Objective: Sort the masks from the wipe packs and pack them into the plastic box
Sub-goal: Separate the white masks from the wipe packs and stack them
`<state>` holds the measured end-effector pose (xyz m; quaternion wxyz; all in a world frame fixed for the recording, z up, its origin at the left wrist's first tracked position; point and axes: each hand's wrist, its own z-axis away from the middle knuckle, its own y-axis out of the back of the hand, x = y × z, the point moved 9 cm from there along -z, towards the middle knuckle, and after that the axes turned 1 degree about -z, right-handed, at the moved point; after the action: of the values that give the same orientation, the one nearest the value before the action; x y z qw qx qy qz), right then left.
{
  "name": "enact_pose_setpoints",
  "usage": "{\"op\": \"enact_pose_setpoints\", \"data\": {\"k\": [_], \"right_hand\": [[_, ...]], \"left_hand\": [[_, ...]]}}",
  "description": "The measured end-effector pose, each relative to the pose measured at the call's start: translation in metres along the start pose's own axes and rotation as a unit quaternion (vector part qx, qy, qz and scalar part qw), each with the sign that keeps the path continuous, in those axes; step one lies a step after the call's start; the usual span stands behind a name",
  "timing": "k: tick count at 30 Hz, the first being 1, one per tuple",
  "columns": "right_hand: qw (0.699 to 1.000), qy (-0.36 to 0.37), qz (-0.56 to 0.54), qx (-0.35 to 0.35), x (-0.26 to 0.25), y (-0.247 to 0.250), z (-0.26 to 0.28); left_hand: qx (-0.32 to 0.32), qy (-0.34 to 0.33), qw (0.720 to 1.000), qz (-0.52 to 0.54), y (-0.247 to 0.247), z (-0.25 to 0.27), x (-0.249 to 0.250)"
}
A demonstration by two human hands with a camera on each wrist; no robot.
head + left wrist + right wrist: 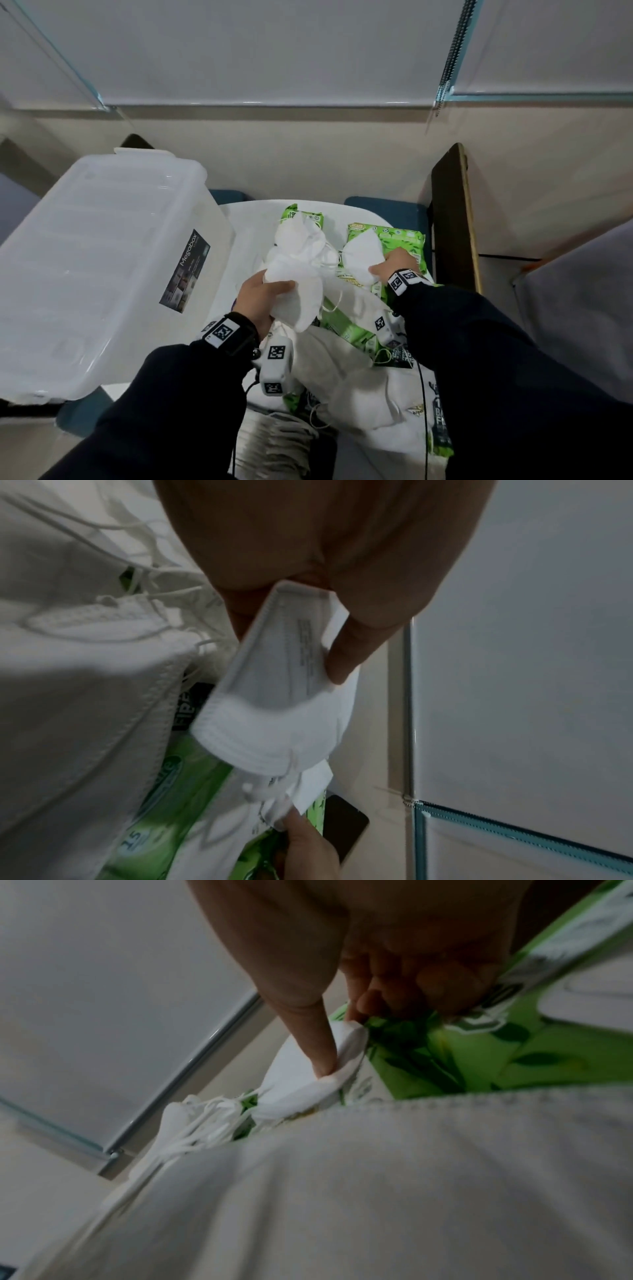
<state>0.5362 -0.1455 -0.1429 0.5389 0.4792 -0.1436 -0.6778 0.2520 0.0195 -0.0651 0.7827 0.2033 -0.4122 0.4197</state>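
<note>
A heap of white folded masks [342,370] and green wipe packs [404,240] covers a small white table [246,219]. My left hand [263,294] grips a bunch of white masks [301,263] above the heap; in the left wrist view its thumb presses on a folded mask [274,704]. My right hand [394,263] pinches the edge of another white mask [363,253] that lies on a green wipe pack [479,1064]; the right wrist view shows the thumb and fingertips closed on that mask [301,1080]. The clear plastic box [102,267] lies at the left, tilted.
A stack of flat masks [274,442] sits at the table's near edge. A dark wooden board [452,219] stands at the right. A wall and white panels rise behind the table. Blue seat cushions [387,209] show behind it.
</note>
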Motion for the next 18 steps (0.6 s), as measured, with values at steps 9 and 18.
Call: {"op": "enact_pose_setpoints", "data": {"k": [9, 18], "right_hand": [[0.976, 0.078, -0.201, 0.024, -0.008, 0.031, 0.077], [0.932, 0.272, -0.223, -0.09, -0.081, -0.029, 0.246]], "left_hand": [[0.057, -0.077, 0.995, 0.027, 0.001, 0.018, 0.02], [-0.097, -0.112, 0.989, -0.019, -0.038, 0.084, 0.031]]}}
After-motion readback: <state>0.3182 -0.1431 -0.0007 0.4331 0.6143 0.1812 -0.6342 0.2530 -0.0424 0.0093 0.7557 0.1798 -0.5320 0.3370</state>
